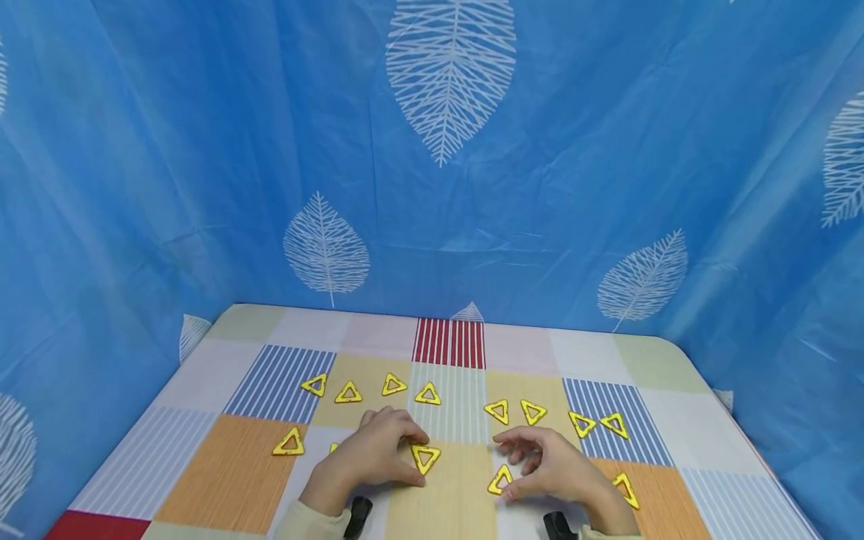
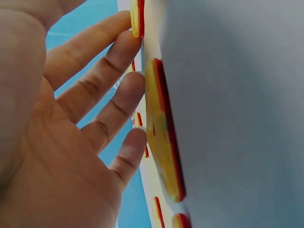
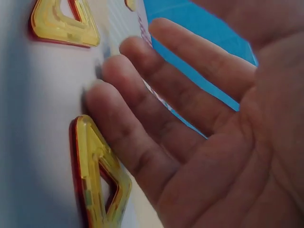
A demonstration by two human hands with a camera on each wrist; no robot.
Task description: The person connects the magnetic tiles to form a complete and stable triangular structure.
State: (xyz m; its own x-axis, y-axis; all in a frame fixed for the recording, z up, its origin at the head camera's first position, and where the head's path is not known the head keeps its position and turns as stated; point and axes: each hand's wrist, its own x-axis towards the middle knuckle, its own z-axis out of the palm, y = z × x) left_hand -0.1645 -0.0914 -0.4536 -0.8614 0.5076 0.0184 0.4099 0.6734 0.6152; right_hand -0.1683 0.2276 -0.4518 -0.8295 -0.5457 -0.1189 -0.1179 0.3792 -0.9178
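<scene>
My left hand (image 1: 385, 450) has its thumb and index finger at opposite sides of a yellow triangle tile (image 1: 425, 458), pinching it low over the cloth. In the left wrist view, the fingertips meet that tile (image 2: 137, 19), and a larger-looking tile (image 2: 163, 133) lies beside the other fingers. My right hand (image 1: 556, 469) is curved loosely above the table, with its thumb at the edge of another triangle tile (image 1: 496, 486). Its fingers stay spread apart in the right wrist view, near a tile (image 3: 92, 185) with a red underside. Part of one tile hides behind my left hand.
Several more triangle tiles lie in a bent row across the table, such as one at the back left (image 1: 348, 392) and one at the right (image 1: 614, 425). A patchwork cloth (image 1: 209, 465) covers the table. Blue curtains (image 1: 540, 187) with white leaves enclose it.
</scene>
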